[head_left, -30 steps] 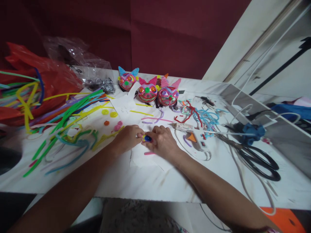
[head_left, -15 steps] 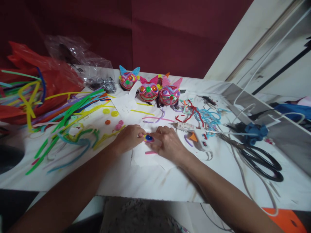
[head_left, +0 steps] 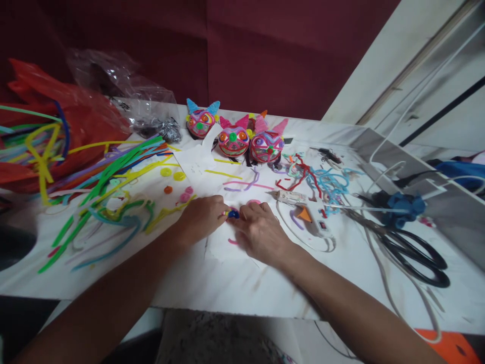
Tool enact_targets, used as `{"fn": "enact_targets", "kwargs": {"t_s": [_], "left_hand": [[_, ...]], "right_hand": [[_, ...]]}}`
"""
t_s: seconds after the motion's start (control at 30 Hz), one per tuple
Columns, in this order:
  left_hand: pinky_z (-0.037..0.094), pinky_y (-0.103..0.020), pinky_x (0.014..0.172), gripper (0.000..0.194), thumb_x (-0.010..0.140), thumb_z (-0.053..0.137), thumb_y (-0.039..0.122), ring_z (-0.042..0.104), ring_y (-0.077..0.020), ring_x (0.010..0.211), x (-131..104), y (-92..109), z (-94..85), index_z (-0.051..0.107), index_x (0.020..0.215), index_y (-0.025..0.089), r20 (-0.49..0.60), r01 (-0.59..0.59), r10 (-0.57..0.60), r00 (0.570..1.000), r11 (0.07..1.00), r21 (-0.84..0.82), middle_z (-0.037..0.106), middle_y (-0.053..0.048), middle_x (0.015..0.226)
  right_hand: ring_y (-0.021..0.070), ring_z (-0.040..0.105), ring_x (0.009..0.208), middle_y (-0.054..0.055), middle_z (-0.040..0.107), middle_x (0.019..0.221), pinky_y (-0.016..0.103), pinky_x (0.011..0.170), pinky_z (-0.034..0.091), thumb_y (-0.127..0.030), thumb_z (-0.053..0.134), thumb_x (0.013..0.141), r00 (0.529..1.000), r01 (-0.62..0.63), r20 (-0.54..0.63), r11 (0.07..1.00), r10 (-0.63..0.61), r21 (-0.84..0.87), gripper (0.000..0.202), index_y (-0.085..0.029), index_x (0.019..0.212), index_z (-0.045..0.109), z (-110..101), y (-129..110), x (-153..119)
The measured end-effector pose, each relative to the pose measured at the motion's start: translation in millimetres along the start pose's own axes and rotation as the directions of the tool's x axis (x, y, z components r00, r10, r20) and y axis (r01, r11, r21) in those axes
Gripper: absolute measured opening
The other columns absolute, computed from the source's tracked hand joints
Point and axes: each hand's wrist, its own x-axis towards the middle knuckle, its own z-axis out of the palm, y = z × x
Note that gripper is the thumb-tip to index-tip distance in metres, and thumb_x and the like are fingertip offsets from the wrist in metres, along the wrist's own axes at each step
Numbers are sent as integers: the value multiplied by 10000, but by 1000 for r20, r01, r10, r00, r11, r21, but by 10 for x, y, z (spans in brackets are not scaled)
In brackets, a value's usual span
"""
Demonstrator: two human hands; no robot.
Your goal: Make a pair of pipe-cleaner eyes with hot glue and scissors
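Note:
Between my hands, low over the white table, is a small coiled pipe-cleaner piece (head_left: 233,214) with a blue middle and a bit of yellow at its left. My left hand (head_left: 204,215) pinches its left side with closed fingers. From the right, the bent fingers of my right hand (head_left: 261,227) press on its other side and hide part of it. A short pink pipe-cleaner strip (head_left: 232,241) lies on the paper below the fingers. Another pink bit (head_left: 254,201) shows just beyond my right hand.
Several decorated animal heads (head_left: 234,141) stand at the back. A glue gun (head_left: 316,215), black-handled scissors (head_left: 413,253) and tangled blue pipe cleaners (head_left: 331,182) lie right. Green pipe cleaners (head_left: 102,187), yellow discs (head_left: 179,176) and a red bag (head_left: 76,114) are left.
My right hand's fingers have shifted and cover more of the coiled piece, whose pink edge is now mostly hidden. A pink bit now shows beyond that hand. The view has shifted slightly.

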Motion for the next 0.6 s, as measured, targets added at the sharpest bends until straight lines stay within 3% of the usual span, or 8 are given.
{"fn": "enact_targets", "kwargs": {"t_s": [0.33, 0.6], "left_hand": [[441, -283, 639, 233, 953, 541, 239, 675, -184, 863, 8, -45, 73, 748, 1058, 217, -41, -71, 72, 997, 997, 35, 693, -52, 998], [416, -291, 590, 246, 955, 536, 241, 684, -201, 848, 1, -10, 25, 730, 1104, 219, 9, -88, 87, 996, 991, 104, 695, -47, 1012]], "right_hand": [[266, 466, 895, 120, 648, 946, 415, 799, 265, -249, 612, 881, 999, 39, -18, 996, -40, -77, 280, -171, 1113, 748, 52, -34, 4], [256, 480, 895, 113, 646, 964, 402, 801, 293, -205, 589, 871, 1000, 4, 21, 1000, -5, 22, 296, -183, 1121, 746, 9, -39, 3]]}}
